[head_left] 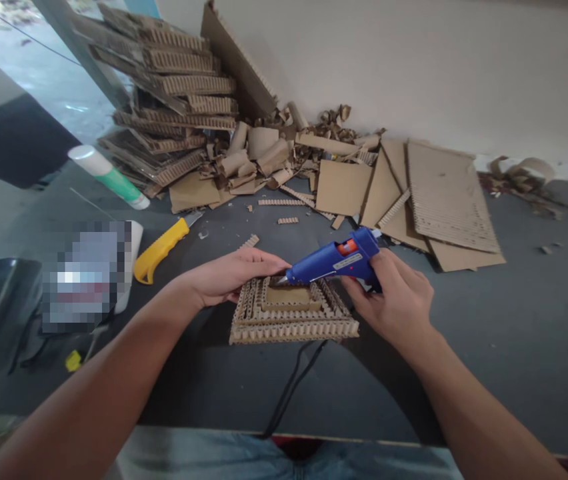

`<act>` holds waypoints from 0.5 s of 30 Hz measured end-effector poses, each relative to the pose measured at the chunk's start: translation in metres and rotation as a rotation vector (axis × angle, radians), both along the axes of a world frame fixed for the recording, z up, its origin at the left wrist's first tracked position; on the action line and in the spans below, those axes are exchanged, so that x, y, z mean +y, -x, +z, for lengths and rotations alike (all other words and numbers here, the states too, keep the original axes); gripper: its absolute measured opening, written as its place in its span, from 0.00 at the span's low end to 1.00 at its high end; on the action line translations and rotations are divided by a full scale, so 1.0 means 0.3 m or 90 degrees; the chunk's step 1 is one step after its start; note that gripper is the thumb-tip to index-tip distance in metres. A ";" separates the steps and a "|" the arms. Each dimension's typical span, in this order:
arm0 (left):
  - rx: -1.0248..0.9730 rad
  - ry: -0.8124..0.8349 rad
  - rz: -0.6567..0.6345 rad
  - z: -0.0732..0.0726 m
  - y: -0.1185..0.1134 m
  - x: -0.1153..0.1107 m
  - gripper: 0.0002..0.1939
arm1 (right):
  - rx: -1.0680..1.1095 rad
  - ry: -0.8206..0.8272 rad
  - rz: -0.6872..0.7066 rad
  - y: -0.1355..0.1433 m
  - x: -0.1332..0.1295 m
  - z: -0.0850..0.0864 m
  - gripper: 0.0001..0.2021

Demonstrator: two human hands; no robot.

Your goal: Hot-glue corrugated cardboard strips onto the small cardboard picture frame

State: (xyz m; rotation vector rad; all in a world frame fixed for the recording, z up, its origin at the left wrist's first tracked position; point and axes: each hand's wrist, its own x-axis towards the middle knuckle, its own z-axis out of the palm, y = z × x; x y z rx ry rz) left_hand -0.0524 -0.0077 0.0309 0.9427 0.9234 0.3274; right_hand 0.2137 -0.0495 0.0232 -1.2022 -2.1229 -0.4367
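My right hand is closed round the handle of a blue hot glue gun. The gun's metal nozzle points left and meets the upper left part of a square cardboard piece. Corrugated strips stand in nested squares on that piece, with a flat panel in the middle. At its far left edge, my left hand grips the piece, with the fingertips partly hidden behind it. A small corrugated strip lies just beyond my left hand. The gun's black cord runs under the piece to the table's front edge.
A yellow utility knife lies left, blade extended, near a white and green tube and a blurred-out object. Behind stand stacked corrugated cardboard pieces, a scrap heap and flat cardboard sheets against the wall.
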 end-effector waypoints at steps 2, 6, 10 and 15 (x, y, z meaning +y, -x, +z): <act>-0.003 0.003 0.002 -0.002 0.001 0.001 0.22 | -0.002 -0.007 -0.004 -0.001 0.001 0.003 0.08; -0.024 -0.009 -0.009 -0.007 0.006 0.002 0.21 | -0.007 -0.024 -0.013 -0.004 0.004 0.007 0.08; -0.026 -0.005 -0.023 -0.001 0.007 0.002 0.21 | 0.000 -0.033 -0.011 -0.007 0.006 0.014 0.08; -0.023 0.004 -0.021 0.007 0.005 0.004 0.19 | 0.017 -0.032 -0.007 -0.010 0.006 0.024 0.09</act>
